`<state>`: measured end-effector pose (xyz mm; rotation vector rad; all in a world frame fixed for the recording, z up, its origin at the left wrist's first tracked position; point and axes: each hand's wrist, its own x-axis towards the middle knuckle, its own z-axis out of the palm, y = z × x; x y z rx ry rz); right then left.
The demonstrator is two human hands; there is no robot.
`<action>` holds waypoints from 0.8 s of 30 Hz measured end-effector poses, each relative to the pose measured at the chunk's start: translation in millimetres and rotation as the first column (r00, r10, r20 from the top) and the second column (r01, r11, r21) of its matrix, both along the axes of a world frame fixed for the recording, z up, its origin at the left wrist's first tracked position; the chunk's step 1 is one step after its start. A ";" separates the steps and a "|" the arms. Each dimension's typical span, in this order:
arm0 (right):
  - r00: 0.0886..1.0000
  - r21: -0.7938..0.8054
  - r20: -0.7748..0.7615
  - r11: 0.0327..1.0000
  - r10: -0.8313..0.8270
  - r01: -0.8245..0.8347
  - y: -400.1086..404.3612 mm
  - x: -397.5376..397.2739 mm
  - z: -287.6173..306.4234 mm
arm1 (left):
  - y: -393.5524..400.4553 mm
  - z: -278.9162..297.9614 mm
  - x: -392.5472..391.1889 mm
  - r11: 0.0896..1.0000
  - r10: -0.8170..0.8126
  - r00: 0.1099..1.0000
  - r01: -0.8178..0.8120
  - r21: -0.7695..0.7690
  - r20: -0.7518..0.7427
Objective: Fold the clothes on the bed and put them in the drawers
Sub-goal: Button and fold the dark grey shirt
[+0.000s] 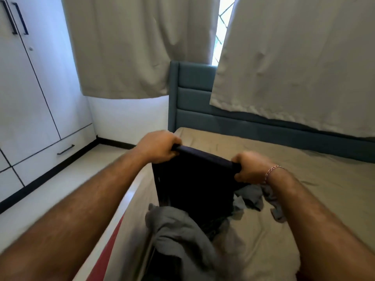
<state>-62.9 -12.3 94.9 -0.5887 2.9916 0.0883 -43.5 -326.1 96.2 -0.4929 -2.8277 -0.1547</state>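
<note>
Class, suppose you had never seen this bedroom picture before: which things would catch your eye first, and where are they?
First, the dark navy cloth garment held up in the middle over the bed, its top edge in the grip of the left hand and the right hand. Next, the crumpled grey clothes heaped on the beige bedsheet below it. Behind, pale beige curtains hang over the teal padded headboard.

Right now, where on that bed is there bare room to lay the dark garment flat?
Bare sheet lies between the headboard and the right hand. Crowded near: grey clothes below the dark garment.
</note>
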 end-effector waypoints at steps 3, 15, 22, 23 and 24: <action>0.999 -0.012 -0.012 0.999 -0.037 0.037 11.8 -8.2 30.2 | -24.5 40.6 -14.0 0.985 0.035 0.999 -0.035 0.166 0.001; 0.995 -0.954 -0.096 0.289 -0.037 -0.081 32.7 -8.0 97.1 | -64.7 132.0 -18.2 0.680 0.019 0.994 0.064 0.730 -0.105; 0.955 -0.231 -0.295 0.969 0.014 -0.085 43.7 -3.7 119.6 | -75.3 142.6 -19.9 0.665 0.111 0.982 0.039 0.746 -0.151; 0.967 -0.294 -0.254 0.953 -0.007 -0.071 49.6 -3.8 117.0 | -79.4 141.7 -20.7 0.703 0.121 0.982 0.018 0.711 -0.145; 0.983 -0.450 -0.185 0.890 -0.012 -0.074 55.1 -4.8 111.6 | -83.0 139.9 -21.1 0.736 0.127 0.983 -0.001 0.677 -0.136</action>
